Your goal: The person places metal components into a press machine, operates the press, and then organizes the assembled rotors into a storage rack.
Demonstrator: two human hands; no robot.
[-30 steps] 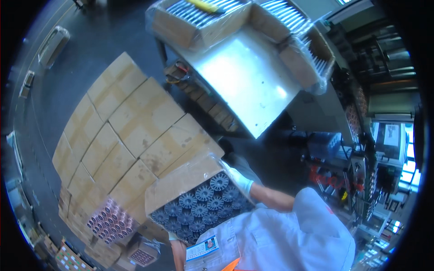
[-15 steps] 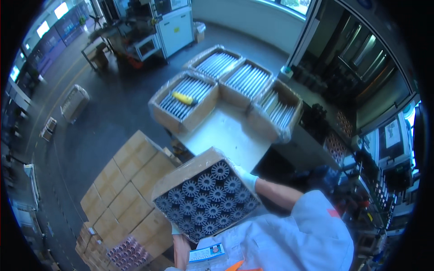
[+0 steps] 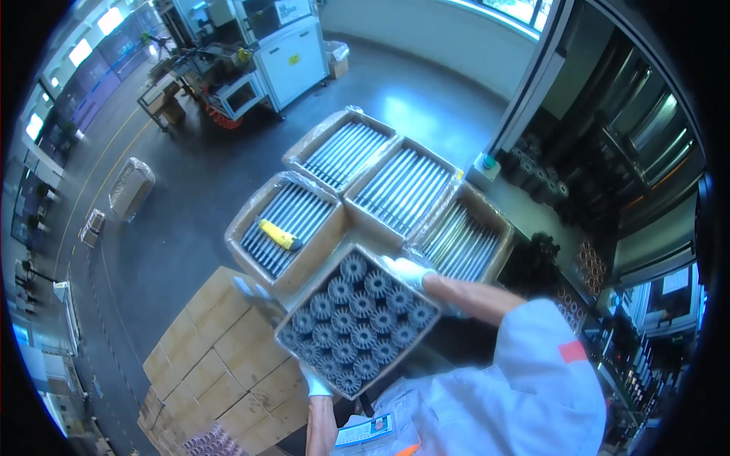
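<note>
Seen from above, a person in a white coat carries an open cardboard box of gears (image 3: 356, 319) level in front of the chest, probably so that its load stays put. To the left of this box and lower down stands a stack of sealed cardboard cartons (image 3: 213, 365), packed edge to edge. At the near left corner of the box, the gloved left hand (image 3: 315, 382) cups it from beneath; its fingers are hidden under the cardboard, so how tightly they are pressed I cannot tell. Inside the box, dark toothed gears stand on end in close rows, filling it. Just beyond the box, three open trays of metal rods (image 3: 403, 190) sit side by side, lined with clear film; the rods lie parallel, and a yellow utility knife (image 3: 278, 234) rests on the leftmost tray's rods. At the far right corner of the box, the gloved right hand (image 3: 411, 271) curls over the rim, fingers pressed together on the cardboard.
</note>
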